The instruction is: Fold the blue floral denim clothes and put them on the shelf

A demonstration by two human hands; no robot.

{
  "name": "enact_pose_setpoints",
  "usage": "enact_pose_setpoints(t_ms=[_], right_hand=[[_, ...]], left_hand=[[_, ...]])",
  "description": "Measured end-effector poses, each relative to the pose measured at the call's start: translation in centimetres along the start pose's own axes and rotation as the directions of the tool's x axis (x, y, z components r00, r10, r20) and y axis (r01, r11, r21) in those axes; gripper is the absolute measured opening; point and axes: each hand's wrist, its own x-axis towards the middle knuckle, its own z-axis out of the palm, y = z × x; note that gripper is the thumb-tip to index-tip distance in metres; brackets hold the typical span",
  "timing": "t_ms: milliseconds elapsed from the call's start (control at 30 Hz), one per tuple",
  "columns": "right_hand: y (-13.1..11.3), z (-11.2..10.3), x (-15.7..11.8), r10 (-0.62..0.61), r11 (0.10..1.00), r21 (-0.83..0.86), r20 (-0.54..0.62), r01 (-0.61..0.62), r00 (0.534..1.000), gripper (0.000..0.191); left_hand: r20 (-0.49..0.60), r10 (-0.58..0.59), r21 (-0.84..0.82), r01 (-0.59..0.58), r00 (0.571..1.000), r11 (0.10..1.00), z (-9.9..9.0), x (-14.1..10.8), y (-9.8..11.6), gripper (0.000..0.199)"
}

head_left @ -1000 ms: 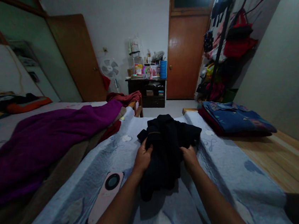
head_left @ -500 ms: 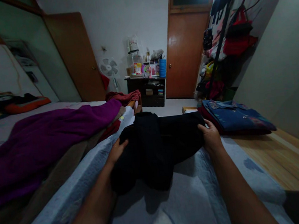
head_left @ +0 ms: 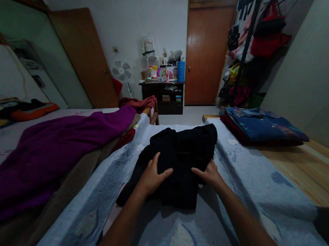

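Note:
A black garment (head_left: 181, 148) lies bunched on the blue-grey patterned bed sheet (head_left: 182, 238) in front of me. My left hand (head_left: 155, 175) rests on the garment's left part, with thumb and fingers spread apart. At the garment's lower right edge is my right hand (head_left: 209, 173), its thumb stretched over the cloth; its other fingers are partly hidden beside the fabric.
A purple blanket (head_left: 66, 141) covers the left side. On the right, folded blue and dark red clothes (head_left: 264, 126) lie by a wooden surface (head_left: 310, 170). A fan (head_left: 122, 72), a black cabinet (head_left: 164, 99) and hanging bags (head_left: 270, 45) are farther off.
The black garment, earlier held up at both sides, now lies lower on the bed. Both hands have let go of its edges and moved inward, closer together.

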Motion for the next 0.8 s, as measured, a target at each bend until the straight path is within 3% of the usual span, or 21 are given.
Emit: enact_pose_setpoints(t_ms=[100, 233, 367, 567, 700, 800], right_hand=[[-0.2, 1.7, -0.9, 0.005, 0.998, -0.07, 0.004, -0.005, 1.0, 0.08], [-0.4, 2.7, -1.6, 0.025, 0.996, -0.086, -0.028, -0.027, 0.999, 0.069], [0.0, 3.0, -1.7, 0.077, 0.995, -0.065, -0.018, -0.078, 0.997, 0.056], [-0.1, 1.8, -0.9, 0.126, 0.977, 0.175, -0.016, -0.121, 0.992, 0.054], [-2.1, -0.4, -0.1, 0.088, 0.942, 0.329, -0.04, -0.07, 0.995, 0.049], [-4.1, -2.4, 0.6, 0.054, 0.932, 0.362, -0.06, -0.028, 0.997, 0.047]], left_hand=[[0.07, -0.074, 0.161, 0.062, 0.995, 0.985, 2.1, -1.0, 1.1, 0.105], [0.038, -0.047, 0.352, 0.03, 0.998, 0.936, 3.6, -1.6, 1.2, 0.092], [-0.032, -0.015, 0.392, 0.026, 0.999, 0.92, 4.4, -1.7, 0.7, 0.079], [-0.108, -0.025, 0.088, 0.035, 0.994, 0.995, 3.5, -1.2, -0.1, 0.067], [-0.224, -0.062, -0.151, 0.028, 0.973, 0.988, 0.5, -0.6, 0.1, 0.059], [-0.385, -0.072, -0.274, -0.039, 0.92, 0.961, -2.2, 0.2, -0.2, 0.05]])
